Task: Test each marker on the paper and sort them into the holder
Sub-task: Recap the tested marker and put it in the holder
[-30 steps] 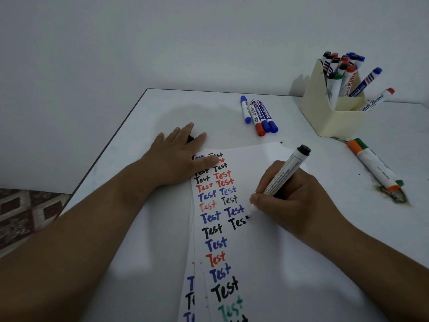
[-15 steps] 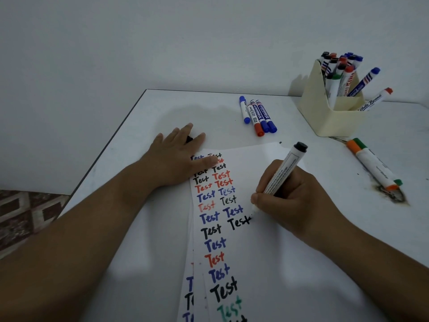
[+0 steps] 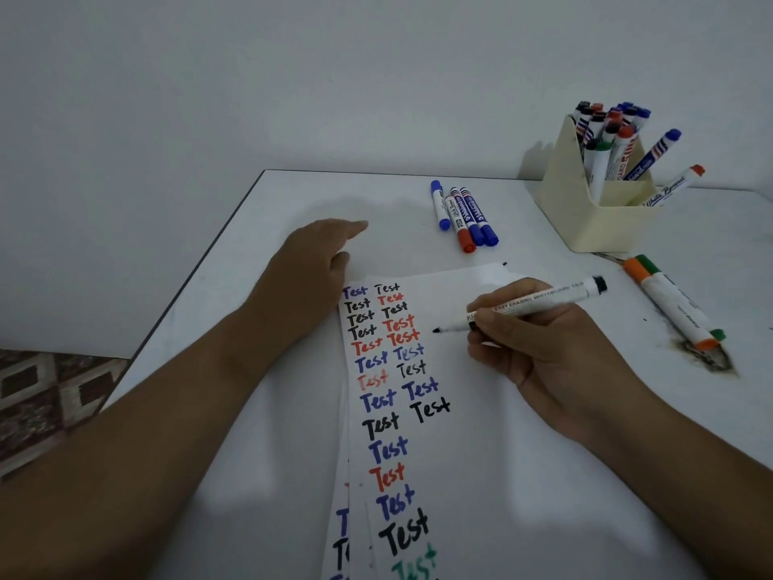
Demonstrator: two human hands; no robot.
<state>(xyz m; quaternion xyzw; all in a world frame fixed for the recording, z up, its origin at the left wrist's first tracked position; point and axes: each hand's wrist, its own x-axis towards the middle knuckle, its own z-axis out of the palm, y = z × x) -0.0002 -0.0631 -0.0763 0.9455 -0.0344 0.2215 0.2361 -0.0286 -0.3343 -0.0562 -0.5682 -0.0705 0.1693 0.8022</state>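
since a sec ago the left hand (image 3: 318,261) has slid off the paper (image 3: 468,475) toward the table's far edge, fingers loosely curled, holding nothing, w/ a blurred fingertip stretched out; the black cap that peeked out by it isn't visible now. right hand (image 3: 539,345) has lifted the black marker (image 3: 531,305) off the sheet and tipped it nearly flat, tip pointing left, clear of the paper; fingers wrapped round the barrel. left to right: paper sits mid-table w/ two columns of "test" in blue, black, red, one green at the bottom; newest black word looks finished. beyond it, four capped markers (image 3: 462,215) lie side by side, prob. untested. far right, the cream holder (image 3: 585,219) is already packed w/ markers, and an orange/green pair (image 3: 673,303) lies beside it near a dark smudge. i'd judge well past halfway: this one needs capping and dropping in, then the loose ones. marker is white-bodied w/ printed text, uncapped, black end.
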